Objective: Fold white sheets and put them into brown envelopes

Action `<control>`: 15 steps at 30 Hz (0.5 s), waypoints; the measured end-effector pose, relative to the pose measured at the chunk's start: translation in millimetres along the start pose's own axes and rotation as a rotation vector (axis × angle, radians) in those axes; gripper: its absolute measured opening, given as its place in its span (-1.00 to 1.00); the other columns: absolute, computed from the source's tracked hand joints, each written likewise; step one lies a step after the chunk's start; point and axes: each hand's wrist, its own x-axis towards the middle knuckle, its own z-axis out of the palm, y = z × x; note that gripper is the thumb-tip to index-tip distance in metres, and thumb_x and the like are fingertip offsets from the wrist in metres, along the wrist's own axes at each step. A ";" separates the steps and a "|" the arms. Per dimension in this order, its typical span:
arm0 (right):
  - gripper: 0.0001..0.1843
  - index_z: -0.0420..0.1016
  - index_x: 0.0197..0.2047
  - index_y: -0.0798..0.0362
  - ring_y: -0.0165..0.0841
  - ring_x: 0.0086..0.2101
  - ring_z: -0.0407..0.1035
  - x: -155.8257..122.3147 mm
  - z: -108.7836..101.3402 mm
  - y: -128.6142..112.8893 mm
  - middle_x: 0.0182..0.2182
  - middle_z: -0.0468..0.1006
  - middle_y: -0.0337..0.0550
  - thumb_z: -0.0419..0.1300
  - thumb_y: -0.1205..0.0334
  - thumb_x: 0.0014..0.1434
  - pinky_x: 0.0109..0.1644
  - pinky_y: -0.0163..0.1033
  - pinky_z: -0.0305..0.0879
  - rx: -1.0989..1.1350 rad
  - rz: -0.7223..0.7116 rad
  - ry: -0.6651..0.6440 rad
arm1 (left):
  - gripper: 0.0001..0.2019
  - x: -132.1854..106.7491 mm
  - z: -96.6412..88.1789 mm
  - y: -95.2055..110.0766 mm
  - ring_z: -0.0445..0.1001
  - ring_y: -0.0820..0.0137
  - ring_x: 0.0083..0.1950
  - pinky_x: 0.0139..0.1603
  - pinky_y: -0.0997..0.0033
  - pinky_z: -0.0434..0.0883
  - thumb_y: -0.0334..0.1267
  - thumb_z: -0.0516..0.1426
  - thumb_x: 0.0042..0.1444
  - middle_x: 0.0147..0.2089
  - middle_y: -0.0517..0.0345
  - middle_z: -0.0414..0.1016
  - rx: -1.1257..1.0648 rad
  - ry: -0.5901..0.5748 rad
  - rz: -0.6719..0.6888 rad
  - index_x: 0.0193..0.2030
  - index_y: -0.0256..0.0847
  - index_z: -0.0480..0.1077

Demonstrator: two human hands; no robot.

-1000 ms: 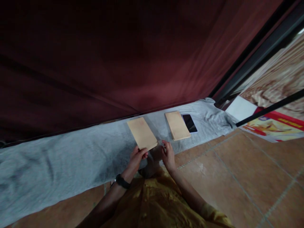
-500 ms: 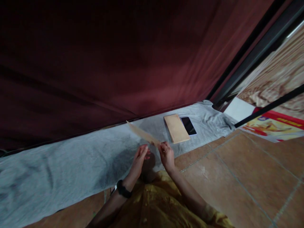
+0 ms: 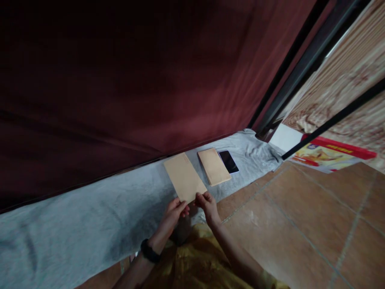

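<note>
A brown paper envelope (image 3: 184,176) is held up in front of me, its broad face turned toward me and faint print near its far right corner. My left hand (image 3: 177,209) pinches its near left corner between thumb and fingers. At the near right corner, my right hand (image 3: 207,203) grips the edge, fingers curled. Just right of the envelope lies a stack of similar brown envelopes (image 3: 214,166) on the grey cloth. A dark-screened phone (image 3: 229,161) rests against the stack's right side.
The grey cloth (image 3: 75,216) covers a long, narrow bench along a dark red curtain (image 3: 180,100). Black metal bars (image 3: 333,118) slant at the right, near a red and yellow printed box (image 3: 327,154). Brown floor tiles (image 3: 270,233) spread below.
The envelope has turned from nearly edge-on to face me. My left hand, apart from it before, now grips its near left corner. The view has shifted slightly right.
</note>
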 end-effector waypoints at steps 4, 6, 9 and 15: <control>-0.39 0.34 -0.49 -0.01 -0.38 -0.56 0.39 15.4 -23.1 -15.0 -0.61 0.48 -0.29 0.46 -0.33 -0.27 -0.40 -0.24 0.45 0.026 -0.014 0.122 | -0.64 11.0 26.9 18.4 0.45 0.41 -0.46 -0.41 0.42 0.30 0.04 0.31 -0.03 -0.44 0.13 0.52 0.032 -0.049 0.038 -0.31 -0.23 0.45; -0.39 0.35 -0.48 -0.01 -0.37 -0.54 0.42 24.7 -35.2 -24.6 -0.59 0.50 -0.28 0.46 -0.33 -0.28 -0.39 -0.22 0.47 0.032 -0.040 0.159 | -0.62 15.0 41.9 25.7 0.50 0.38 -0.41 -0.36 0.41 0.33 0.06 0.31 -0.02 -0.39 0.10 0.55 0.023 -0.083 0.047 -0.25 -0.22 0.46; -0.41 0.30 -0.50 -0.03 -0.35 -0.53 0.43 39.9 -54.2 -38.3 -0.59 0.49 -0.28 0.46 -0.30 -0.27 -0.39 -0.22 0.49 0.032 -0.083 0.198 | -0.54 20.0 53.0 25.5 0.55 0.33 -0.32 -0.31 0.39 0.38 0.09 0.33 -0.08 -0.31 0.07 0.58 0.006 -0.091 0.032 -0.16 -0.19 0.46; -0.39 0.27 -0.56 -0.03 -0.38 -0.59 0.38 67.3 -86.8 -52.9 -0.66 0.44 -0.31 0.48 -0.28 -0.33 -0.48 -0.25 0.44 -0.005 -0.113 0.293 | -0.53 26.2 30.4 -8.0 0.53 0.27 -0.34 -0.34 0.35 0.38 0.10 0.35 -0.24 -0.37 0.08 0.56 0.084 0.011 -0.045 -0.25 -0.15 0.46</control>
